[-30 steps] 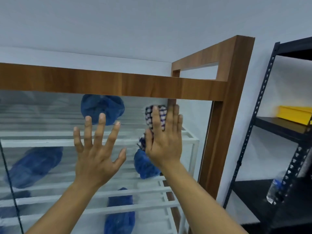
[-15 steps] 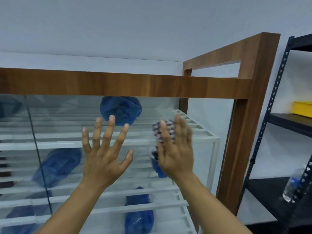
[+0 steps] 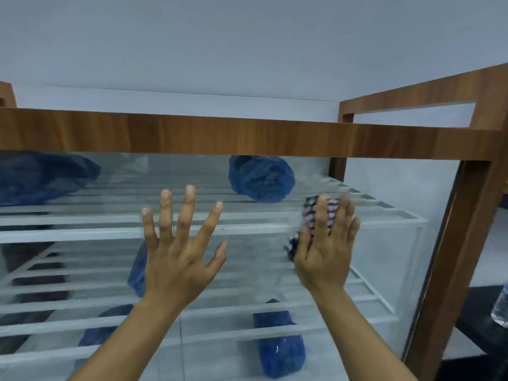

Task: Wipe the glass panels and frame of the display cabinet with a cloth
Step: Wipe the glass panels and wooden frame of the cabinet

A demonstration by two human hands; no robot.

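The display cabinet has a brown wooden frame [image 3: 220, 138] and a front glass panel [image 3: 110, 265] below its top rail. My right hand [image 3: 327, 248] presses a blue-and-white checked cloth [image 3: 309, 213] flat against the glass near the panel's upper right. Most of the cloth is hidden under my palm. My left hand [image 3: 178, 248] lies flat on the glass with its fingers spread, to the left of the right hand and holding nothing.
Behind the glass are white slatted shelves [image 3: 82, 232] with several blue bundles [image 3: 261, 178]. The right wooden post [image 3: 461, 270] stands close to my right hand. A black metal rack with a clear bottle [image 3: 501, 306] sits at the far right.
The view has swung left, so the rack has nearly left the frame. My right hand with the cloth has slid downward on the glass. My left hand stays spread on the panel.
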